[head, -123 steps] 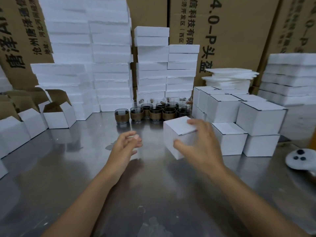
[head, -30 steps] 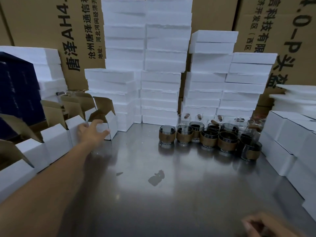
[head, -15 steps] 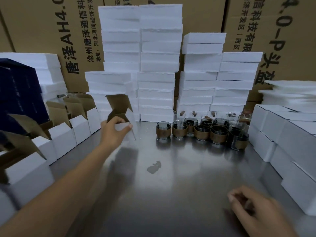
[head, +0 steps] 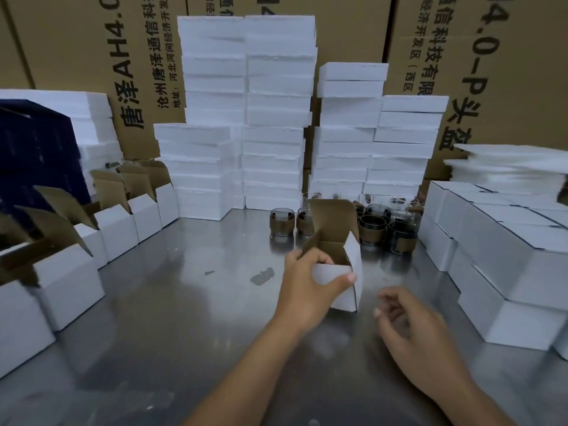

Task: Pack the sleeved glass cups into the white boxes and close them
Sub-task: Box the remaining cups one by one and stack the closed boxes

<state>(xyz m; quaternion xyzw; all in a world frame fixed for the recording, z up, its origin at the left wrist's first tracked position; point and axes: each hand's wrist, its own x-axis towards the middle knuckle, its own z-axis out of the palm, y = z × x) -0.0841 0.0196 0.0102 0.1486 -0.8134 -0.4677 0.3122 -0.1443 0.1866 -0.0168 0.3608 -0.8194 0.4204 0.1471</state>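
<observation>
Left hand (head: 307, 284) around open white box (head: 347, 290)

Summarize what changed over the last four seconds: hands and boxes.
The left hand reached to the row of open boxes, took one and brought it to mid-table, in front of the sleeved cups; it now grips that open box. The right hand let go of the closed box it held and hovers empty beside the open one. Cups and foam stacks stayed put.

steel table (head: 184, 318), white boxes (head: 70, 290), sleeved cups (head: 372, 233)
</observation>
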